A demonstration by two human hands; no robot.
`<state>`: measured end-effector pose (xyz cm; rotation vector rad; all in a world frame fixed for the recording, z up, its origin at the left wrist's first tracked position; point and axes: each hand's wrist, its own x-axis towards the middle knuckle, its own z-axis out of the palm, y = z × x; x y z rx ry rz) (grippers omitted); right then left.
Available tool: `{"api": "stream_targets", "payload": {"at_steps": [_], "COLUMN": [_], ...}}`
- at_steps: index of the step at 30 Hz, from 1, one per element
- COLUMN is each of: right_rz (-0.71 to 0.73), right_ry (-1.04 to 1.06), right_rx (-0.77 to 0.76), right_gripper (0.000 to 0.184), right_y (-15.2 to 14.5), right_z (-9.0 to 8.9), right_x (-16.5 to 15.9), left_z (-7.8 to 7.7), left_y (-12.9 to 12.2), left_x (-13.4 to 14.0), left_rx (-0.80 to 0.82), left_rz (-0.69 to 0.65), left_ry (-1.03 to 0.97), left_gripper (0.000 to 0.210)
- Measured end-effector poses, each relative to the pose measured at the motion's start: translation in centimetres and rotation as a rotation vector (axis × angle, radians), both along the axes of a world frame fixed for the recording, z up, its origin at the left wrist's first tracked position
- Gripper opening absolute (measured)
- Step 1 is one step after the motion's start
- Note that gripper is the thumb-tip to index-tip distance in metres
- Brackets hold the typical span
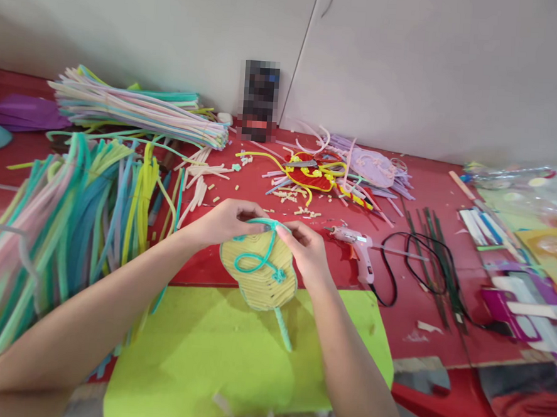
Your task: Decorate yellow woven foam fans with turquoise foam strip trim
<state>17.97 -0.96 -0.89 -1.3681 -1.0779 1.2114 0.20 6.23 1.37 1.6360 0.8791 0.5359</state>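
A yellow pipe-cleaner fan (259, 289) with a wavy outline and a twisted teal handle (283, 330) is held up above the red table. My left hand (228, 223) is closed at its upper left edge, fingertips partly hidden behind it. At the top edge, my right hand (304, 245) pinches a teal pipe cleaner (251, 262), which bends along the rim and loops down across the fan's face. A small teal curled flower (279, 275) sits on the fan's lower right. The handle points down over a lime-green sheet (194, 354).
Bundles of pastel pipe cleaners (90, 203) stand at the left, another bundle (143, 109) behind. Cut pieces and red-and-yellow pipe-cleaner work (313, 170) lie at the back. A pink glue gun (358, 248) with a black cord rests at right, near green stems (438, 262).
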Motion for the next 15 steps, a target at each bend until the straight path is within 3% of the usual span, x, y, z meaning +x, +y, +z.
{"api": "stream_targets", "payload": {"at_steps": [5, 8, 15], "right_rz": [0.021, 0.146, 0.218], "right_ry": [-0.022, -0.054, -0.071], "right_rx": [0.012, -0.010, -0.213], "right_gripper": [0.032, 0.036, 0.043], "right_y": [0.0, -0.3, -2.7], "right_z": [0.6, 1.6, 3.1], "right_x": [0.1, 1.0, 6.1], "left_z": [0.1, 0.1, 1.0], "left_y": [0.1, 0.4, 1.5], "left_x": [0.0, -0.3, -1.7], "left_rx": [0.002, 0.009, -0.018], "left_rz": [0.040, 0.094, 0.426], "left_ry": [0.005, -0.003, -0.111], "left_gripper": [0.025, 0.024, 0.030]}}
